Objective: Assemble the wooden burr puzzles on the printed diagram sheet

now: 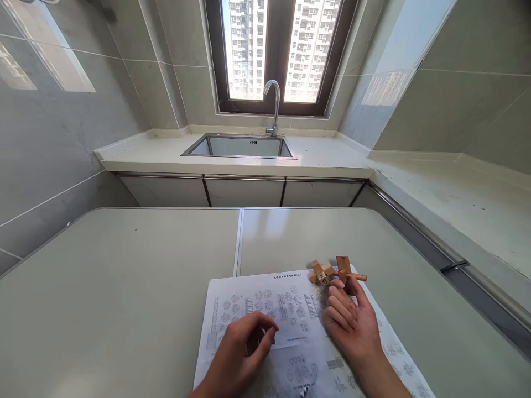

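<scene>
Several small wooden puzzle pieces lie bunched at the top right edge of a printed instruction sheet. One has dark marks on its face. My right hand reaches them, thumb and index finger closed on a wooden puzzle piece beside the pile; its other fingers are folded in. A thin wooden stick pokes out to the right by the index fingertip. Over the left part of the sheet is my left hand, curled, thumb and index tips close together. Its inner fingers are partly hidden, and no object shows in it.
The sheet rests on a pale table with a seam down its middle. Beyond stands a counter with a sink and a faucet under a window. Another ledge runs along the right wall.
</scene>
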The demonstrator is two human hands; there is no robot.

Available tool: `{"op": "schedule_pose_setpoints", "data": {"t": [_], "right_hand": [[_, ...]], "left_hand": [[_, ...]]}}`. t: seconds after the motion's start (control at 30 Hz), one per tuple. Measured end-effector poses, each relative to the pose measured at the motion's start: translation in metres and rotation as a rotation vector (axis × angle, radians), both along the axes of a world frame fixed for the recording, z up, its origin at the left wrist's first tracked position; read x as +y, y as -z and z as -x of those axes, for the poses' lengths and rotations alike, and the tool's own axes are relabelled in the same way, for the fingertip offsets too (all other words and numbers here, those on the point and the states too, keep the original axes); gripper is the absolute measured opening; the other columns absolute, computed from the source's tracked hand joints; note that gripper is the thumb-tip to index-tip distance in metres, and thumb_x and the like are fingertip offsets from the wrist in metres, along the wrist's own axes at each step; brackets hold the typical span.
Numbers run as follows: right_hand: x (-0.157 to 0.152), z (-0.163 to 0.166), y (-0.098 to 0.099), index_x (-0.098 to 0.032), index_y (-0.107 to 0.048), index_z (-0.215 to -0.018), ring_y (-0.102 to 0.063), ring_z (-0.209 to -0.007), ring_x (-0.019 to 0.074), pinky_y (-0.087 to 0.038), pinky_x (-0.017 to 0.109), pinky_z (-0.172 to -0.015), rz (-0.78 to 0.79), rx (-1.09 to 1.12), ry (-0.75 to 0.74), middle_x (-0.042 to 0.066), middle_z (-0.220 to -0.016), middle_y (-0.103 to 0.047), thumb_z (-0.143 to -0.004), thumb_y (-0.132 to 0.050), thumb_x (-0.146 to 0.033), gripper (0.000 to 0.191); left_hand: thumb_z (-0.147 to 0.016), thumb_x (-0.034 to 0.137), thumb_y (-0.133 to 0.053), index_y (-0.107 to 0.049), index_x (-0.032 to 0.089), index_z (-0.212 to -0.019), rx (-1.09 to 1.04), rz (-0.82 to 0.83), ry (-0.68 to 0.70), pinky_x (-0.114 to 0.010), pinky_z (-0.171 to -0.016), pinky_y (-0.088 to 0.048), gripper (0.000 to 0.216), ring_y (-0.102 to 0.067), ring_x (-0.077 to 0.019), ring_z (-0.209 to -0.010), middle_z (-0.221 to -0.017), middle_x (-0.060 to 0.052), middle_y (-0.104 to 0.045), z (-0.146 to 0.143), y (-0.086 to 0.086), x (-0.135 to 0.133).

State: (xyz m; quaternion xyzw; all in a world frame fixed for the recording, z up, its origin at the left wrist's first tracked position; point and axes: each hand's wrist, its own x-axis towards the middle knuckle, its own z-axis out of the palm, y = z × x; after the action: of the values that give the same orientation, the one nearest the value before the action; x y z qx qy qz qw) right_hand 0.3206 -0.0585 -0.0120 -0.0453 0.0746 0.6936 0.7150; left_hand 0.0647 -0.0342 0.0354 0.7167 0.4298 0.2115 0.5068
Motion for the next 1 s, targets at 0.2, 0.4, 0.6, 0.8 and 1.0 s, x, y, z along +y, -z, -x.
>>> {"op": "schedule_pose_setpoints", "data": {"t": [0.2, 0.4, 0.6, 0.8, 1.0], "right_hand": [[0.002, 0.0, -0.007, -0.021, -0.054, -0.096, -0.037, -0.032, 0.0062, -0.021, 0.016, -0.032, 0.039, -0.132, 0.008, -0.015, -0.049, -0.03, -0.11, -0.056, -0.025, 0.014], [0.002, 0.009, -0.021, -0.02, -0.058, -0.091, -0.026, -0.034, 0.004, -0.028, 0.015, -0.033, 0.125, -0.493, 0.084, -0.014, -0.049, -0.036, -0.105, -0.067, -0.033, 0.021], [-0.005, 0.028, -0.021, -0.019, -0.063, -0.083, -0.022, -0.043, 0.0067, -0.025, 0.02, -0.04, 0.231, -1.072, 0.142, -0.01, -0.05, -0.036, -0.102, -0.067, -0.054, 0.039], [-0.015, 0.042, -0.009, -0.02, -0.064, -0.075, -0.036, -0.049, 0.0134, -0.028, 0.028, -0.048, 0.071, -1.558, -0.029, -0.003, -0.052, -0.045, -0.102, -0.057, -0.062, 0.051], [-0.02, 0.055, -0.015, -0.024, -0.069, -0.088, -0.057, -0.077, 0.0226, -0.042, 0.034, -0.07, -0.461, -1.9, -0.105, 0.007, -0.086, -0.068, -0.108, -0.049, -0.032, 0.03]], "left_hand": [[-0.103, 0.043, -0.053, -0.068, 0.02, -0.094, 0.006, 0.0, -0.001, -0.025, -0.063, -0.041, 0.029, -0.053, -0.0155, -0.068, -0.08, -0.003, -0.067, 0.0, 0.0, 0.001], [-0.102, 0.041, -0.053, -0.068, 0.02, -0.093, 0.008, 0.004, -0.004, -0.026, -0.065, -0.043, 0.028, -0.055, -0.0159, -0.069, -0.08, -0.003, -0.068, -0.001, -0.002, 0.0], [-0.102, 0.045, -0.054, -0.069, 0.02, -0.095, 0.01, 0.0, -0.001, -0.026, -0.064, -0.042, 0.03, -0.055, -0.016, -0.068, -0.08, -0.003, -0.068, -0.001, -0.002, 0.001], [-0.105, 0.049, -0.05, -0.069, 0.02, -0.095, -0.033, 0.004, -0.003, -0.026, -0.066, -0.044, 0.036, -0.06, -0.0178, -0.073, -0.083, -0.005, -0.071, 0.001, 0.0, 0.002], [-0.092, 0.048, -0.068, -0.064, 0.022, -0.122, -0.109, -0.04, -0.021, -0.031, -0.078, -0.053, 0.04, -0.065, -0.0217, -0.085, -0.104, -0.007, -0.072, 0.008, 0.004, -0.003]]}}
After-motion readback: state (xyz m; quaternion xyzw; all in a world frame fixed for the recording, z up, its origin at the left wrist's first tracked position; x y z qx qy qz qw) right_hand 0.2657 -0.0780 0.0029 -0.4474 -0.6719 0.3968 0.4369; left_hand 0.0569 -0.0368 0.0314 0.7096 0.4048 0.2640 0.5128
